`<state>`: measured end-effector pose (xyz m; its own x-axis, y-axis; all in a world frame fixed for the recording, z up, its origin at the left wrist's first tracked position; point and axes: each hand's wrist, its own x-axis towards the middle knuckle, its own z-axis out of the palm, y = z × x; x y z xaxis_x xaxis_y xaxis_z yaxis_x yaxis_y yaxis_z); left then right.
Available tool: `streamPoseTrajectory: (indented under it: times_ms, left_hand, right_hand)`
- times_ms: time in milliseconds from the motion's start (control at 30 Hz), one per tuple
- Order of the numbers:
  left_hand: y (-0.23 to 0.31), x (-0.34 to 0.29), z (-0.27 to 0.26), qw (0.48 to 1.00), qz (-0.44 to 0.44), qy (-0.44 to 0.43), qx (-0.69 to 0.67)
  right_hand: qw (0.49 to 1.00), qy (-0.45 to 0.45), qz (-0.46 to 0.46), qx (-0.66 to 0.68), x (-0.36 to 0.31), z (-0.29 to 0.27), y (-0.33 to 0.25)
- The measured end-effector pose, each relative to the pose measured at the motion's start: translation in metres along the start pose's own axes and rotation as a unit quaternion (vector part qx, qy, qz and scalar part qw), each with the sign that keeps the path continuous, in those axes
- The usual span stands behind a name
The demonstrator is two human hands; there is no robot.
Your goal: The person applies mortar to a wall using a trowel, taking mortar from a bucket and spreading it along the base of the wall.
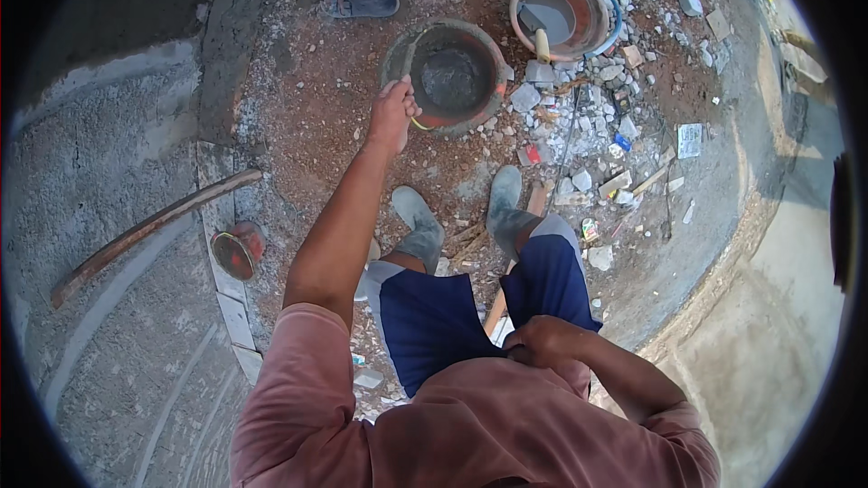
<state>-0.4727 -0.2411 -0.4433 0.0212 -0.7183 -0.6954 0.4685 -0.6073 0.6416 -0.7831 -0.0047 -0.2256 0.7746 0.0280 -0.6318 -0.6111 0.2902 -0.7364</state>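
My left hand (393, 115) reaches forward and is closed round the thin, yellowish handle of a mortar bucket (493, 99). That bucket has a grey-crusted orange rim and wet grey mortar at its bottom. My right hand (547, 341) is close to my body, its fingers curled in at the front of my dark blue shorts (434, 316). What those fingers hold, if anything, is hidden. Beyond and to the right stands a second bucket (601, 14) with greyish liquid; a trowel (542, 36) leans inside it, its pale handle over the near rim.
Broken tile and rubble (579, 181) cover the ground on the right. Another person's boot (362, 2) stands at the far side. On the left are a curved-looking wooden plank (154, 230) and a small dirty bucket (237, 250) beside a rough grey wall. My grey boots (420, 221) straddle debris.
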Motion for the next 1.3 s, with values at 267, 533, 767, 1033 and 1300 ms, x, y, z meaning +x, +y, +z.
streamPoseTrajectory:
  times_ms: [267, 533, 767, 1033, 1300]
  left_hand:
    - [-0.091, 0.108, -0.138, 0.940, 0.055, 0.021, 0.337]
    - [-0.103, 0.178, -0.159, 0.976, 0.001, -0.116, 0.185]
    - [-0.101, 0.195, -0.207, 0.974, -0.025, -0.162, 0.159]
    - [-0.093, 0.166, -0.175, 0.975, -0.026, -0.142, 0.168]
    - [-0.071, 0.021, -0.208, 0.919, 0.012, -0.016, 0.393]
  right_hand:
    - [0.778, 0.595, 0.176, 0.098, 0.104, -0.210, 0.291]
    - [0.751, 0.522, 0.233, 0.330, 0.227, -0.207, 0.461]
    - [0.663, 0.719, 0.071, 0.195, 0.190, -0.230, 0.402]
    - [0.561, 0.761, 0.046, -0.324, 0.093, -0.439, 0.244]
    - [0.665, 0.526, 0.230, -0.478, 0.176, -0.596, 0.284]
